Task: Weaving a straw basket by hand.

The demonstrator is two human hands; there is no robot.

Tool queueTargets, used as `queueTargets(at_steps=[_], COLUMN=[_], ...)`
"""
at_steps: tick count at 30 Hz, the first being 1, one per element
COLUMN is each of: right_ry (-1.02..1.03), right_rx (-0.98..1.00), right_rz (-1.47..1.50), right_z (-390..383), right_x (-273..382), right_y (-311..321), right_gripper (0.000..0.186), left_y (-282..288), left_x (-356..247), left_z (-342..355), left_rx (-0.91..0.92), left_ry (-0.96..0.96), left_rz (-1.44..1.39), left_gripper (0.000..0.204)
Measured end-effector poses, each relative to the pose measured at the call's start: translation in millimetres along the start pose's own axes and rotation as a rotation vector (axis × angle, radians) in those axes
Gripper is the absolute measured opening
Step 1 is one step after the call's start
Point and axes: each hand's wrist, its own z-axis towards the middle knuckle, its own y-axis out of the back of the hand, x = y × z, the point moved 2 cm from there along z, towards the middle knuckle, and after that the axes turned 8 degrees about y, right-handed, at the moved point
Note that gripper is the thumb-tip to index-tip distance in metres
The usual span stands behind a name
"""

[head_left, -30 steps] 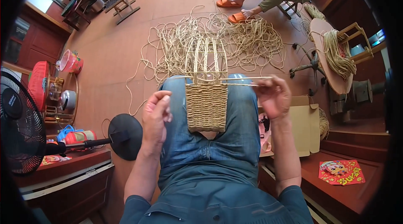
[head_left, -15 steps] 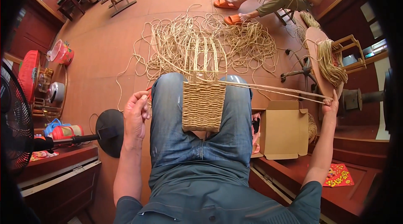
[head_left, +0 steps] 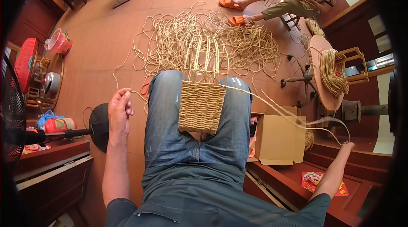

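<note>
A woven basket [head_left: 202, 107] of tan twisted cord stands between my thighs. Above its woven wall rise the bare uprights of a frame [head_left: 207, 55], some wrapped in cord. From the rim's right corner a cord [head_left: 242, 91] runs out to the right. My right hand [head_left: 346, 147], stretched far to the right, is closed on this cord, which loops near the fingers; the fingers are partly hidden. Left of my knee, my left hand [head_left: 120, 110] pinches a strand of cord at its fingertips. Close to my left knee lie red-handled scissors [head_left: 145, 89].
Tangled cord [head_left: 182, 35] covers the floor ahead. A co-worker in orange slippers [head_left: 236, 20] sits at far right with another frame. An open cardboard box [head_left: 278, 140] stands right of my thigh. A fan [head_left: 12, 112] is at left, a round table [head_left: 323, 74] with coiled cord at right.
My right hand has swung outward and nearer my body, pulling the cord through; one end now hangs loose and curls. My left hand has shifted left and slightly up.
</note>
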Motion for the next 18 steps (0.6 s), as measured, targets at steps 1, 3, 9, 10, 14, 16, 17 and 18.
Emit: queueTargets(at_steps=[1,3,9,10,14,16,17,18], right_ry=[0.038,0.308,0.701,0.718,0.38,0.48,0.542,0.604], right_rx=[0.002,0.255,1.134,1.278,1.792,1.837,1.847,1.852], right_rz=[0.003,-0.319,-0.181,-0.198,-0.138,-0.029,0.036,0.104], right_z=[-7,-50,-519,-594,-764,-797,-804,-809], right_x=[27,-4,-37,-30,-51,-71,-82,-93], right_y=[3,-22,-93,-84,-28,-15,-15,-15], right_gripper=[0.05,0.049,0.029,0.025,0.025,0.025,0.025,0.024], left_y=[5,-25,-112,-121,-141,-153,-155,-155], left_x=[16,12,-1,1,18,28,30,32], left_z=[5,7,-10,-10,0,-1,-4,-5], left_rx=[-0.009,0.016,0.181,0.204,0.301,0.301,0.304,0.281], left_ry=[0.007,-0.022,-0.224,-0.228,-0.242,-0.255,-0.253,-0.247], left_rz=[0.023,0.148,0.383,0.351,0.348,0.408,0.415,0.437], left_gripper=[0.014,0.013,0.018,0.02,0.037,0.051,0.051,0.049])
